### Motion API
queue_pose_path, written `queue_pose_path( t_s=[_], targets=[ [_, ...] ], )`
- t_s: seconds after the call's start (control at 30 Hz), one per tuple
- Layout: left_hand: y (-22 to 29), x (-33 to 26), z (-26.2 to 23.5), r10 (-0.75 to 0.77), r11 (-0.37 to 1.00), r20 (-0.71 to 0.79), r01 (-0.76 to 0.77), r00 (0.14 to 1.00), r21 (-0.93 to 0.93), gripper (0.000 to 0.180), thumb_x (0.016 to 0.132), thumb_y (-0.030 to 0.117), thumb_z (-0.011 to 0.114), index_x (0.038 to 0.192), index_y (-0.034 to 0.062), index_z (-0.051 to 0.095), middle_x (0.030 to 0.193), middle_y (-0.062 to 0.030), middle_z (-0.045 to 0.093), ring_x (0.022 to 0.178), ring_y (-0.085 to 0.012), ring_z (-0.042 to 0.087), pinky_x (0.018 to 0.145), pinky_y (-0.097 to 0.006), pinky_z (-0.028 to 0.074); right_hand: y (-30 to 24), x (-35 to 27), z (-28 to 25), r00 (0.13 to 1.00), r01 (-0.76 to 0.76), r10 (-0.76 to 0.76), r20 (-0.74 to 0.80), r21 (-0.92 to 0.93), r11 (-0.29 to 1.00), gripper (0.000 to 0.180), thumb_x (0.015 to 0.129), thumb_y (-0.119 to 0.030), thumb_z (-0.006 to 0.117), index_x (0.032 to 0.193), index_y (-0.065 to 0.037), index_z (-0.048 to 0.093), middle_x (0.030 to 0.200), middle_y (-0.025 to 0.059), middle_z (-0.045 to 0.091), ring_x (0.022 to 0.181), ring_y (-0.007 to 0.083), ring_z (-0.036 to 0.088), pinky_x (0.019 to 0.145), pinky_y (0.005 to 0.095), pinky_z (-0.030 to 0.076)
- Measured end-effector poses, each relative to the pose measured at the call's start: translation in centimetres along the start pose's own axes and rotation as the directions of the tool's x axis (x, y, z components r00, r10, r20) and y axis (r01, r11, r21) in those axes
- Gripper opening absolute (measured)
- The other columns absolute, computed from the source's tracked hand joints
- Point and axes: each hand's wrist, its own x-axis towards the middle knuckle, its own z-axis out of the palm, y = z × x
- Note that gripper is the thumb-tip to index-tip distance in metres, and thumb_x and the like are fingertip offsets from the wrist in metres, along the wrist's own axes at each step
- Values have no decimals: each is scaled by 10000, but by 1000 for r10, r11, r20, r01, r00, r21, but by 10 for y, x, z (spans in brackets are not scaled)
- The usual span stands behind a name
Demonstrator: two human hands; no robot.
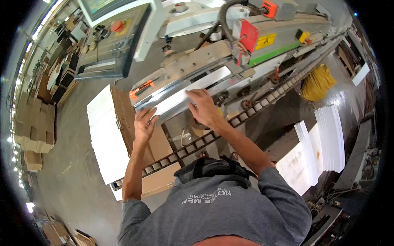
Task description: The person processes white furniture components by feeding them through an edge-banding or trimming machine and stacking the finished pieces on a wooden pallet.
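A long narrow white panel strip [213, 80] lies slantwise along the metal bed of a machine [193, 61]. At the strip's near left end, my left hand [143, 124] has its fingers bent and its thumb close by, holding that end. My right hand [205, 108] grips the near edge around the strip's middle, fingers on top and thumb lower down. The undersides of both hands are hidden. An orange clamp-like tool [142, 89] rests on the bed beyond my left hand.
A roller conveyor [221, 130] runs in front of my body. White panels [104, 135] are stacked at left, more white strips [330, 137] at right. A control console [115, 41] with a red button stands far left. A yellow sack [319, 82] sits on the floor, far right.
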Motion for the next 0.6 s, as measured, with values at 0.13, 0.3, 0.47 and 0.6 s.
queue_pose_path(
  t_s=[0.13, 0.3, 0.47, 0.6],
  targets=[
    [-43, -8, 18, -59, 998, -49, 58, 997, -18, 232, 824, 134, 754, 1047, 71, 750, 1217, -152, 648, 1150, -389, 565, 969, -468, 442, 3, 0, 36, 931, -365, 359, 65, 218, 905, 479, 916, -170, 655, 1326, 56, 550, 1095, 226, 630, 979, 338, 605, 871, 439, 503],
    [-38, 6, 18, -200, 961, -210, 234, 957, 150, 270, 777, 195, 814, 1017, 81, 763, 1128, -110, 617, 1087, -350, 537, 922, -511, 420, 7, 14, 55, 784, -620, 599, 165, 247, 744, 571, 926, -205, 664, 1390, 72, 480, 1209, 260, 609, 1015, 298, 637, 809, 375, 547],
    [-66, -4, 8, -271, 955, -196, 289, 942, 68, 356, 742, 250, 859, 1023, 53, 764, 898, -118, 601, 820, -295, 602, 734, -402, 505, 10, 19, 83, 809, -558, 588, -10, 301, 773, 635, 910, -255, 712, 1443, -9, 467, 1043, 142, 632, 782, 182, 569, 733, 331, 518],
    [-67, 1, 3, -317, 945, -118, 324, 941, 38, 322, 764, 188, 835, 1040, 41, 759, 924, -127, 605, 828, -285, 612, 746, -387, 515, 14, 22, 89, 808, -556, 588, -16, 307, 772, 647, 912, -257, 709, 1451, -2, 456, 1070, 147, 631, 776, 189, 565, 744, 335, 517]
  ],
)
